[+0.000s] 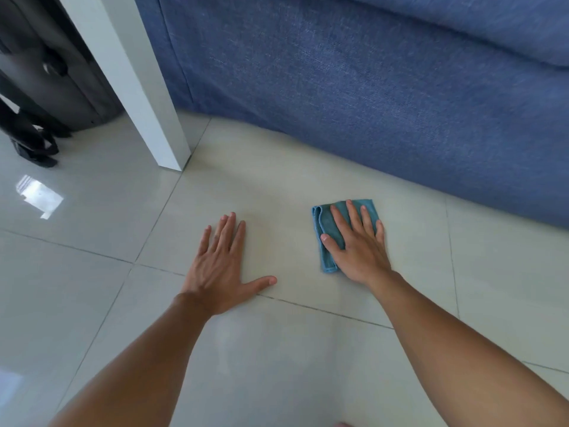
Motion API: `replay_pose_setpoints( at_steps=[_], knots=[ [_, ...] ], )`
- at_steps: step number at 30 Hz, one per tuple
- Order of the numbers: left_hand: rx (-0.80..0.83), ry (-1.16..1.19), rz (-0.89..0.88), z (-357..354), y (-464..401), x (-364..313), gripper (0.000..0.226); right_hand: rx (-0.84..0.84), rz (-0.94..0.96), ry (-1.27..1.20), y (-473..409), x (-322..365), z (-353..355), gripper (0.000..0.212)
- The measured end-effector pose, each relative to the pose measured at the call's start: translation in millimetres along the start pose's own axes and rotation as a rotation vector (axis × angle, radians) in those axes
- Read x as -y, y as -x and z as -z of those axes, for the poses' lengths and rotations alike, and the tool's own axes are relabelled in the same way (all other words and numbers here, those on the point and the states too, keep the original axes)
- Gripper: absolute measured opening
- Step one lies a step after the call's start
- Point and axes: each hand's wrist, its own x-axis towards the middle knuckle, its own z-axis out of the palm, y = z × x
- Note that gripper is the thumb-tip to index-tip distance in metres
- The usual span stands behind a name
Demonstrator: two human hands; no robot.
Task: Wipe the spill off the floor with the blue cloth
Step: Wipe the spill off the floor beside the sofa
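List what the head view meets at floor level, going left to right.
black bag straps → white leg → left hand → blue cloth under right hand

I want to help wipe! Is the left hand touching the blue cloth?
Apart. The head view shows bare floor between the left hand and the blue cloth.

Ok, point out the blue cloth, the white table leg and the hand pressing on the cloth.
blue cloth [326,223], head view, folded left part.
white table leg [147,112], head view, mid shaft.
right hand [357,248], head view, back of hand.
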Motion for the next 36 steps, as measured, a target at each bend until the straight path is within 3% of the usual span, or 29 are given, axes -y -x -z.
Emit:
replay_pose_setpoints(
  at_steps=[7, 12, 19, 24, 30, 36],
  knots=[
    [-0.004, -0.011, -0.047, -10, -5, -9, 0.121, -0.038, -0.110, 0.006, 42, -18, -4, 0.072],
    [-0.030, -0.014, -0.074, -12, -3, -5, 0.120, -0.076, -0.006, 0.028, 72, 18, -25, 0.079],
    [-0.059, -0.041, -0.088, -16, -7, -5, 0.116, -0.061, 0.017, 0.001, 13, 20, -10, 0.079],
    [-0.059, -0.039, -0.090, -15, -7, -5, 0.113, -0.095, -0.134, -0.004, -2, -12, 0, 0.074],
    [-0.055, -0.040, -0.079, -14, -6, -4, 0.113, -0.130, -0.422, -0.050, 43, -55, -6, 0.072],
    [-0.056, -0.046, -0.074, -14, -5, -5, 0.115, -0.084, -0.488, -0.066, 77, -35, -19, 0.080]
  ],
)
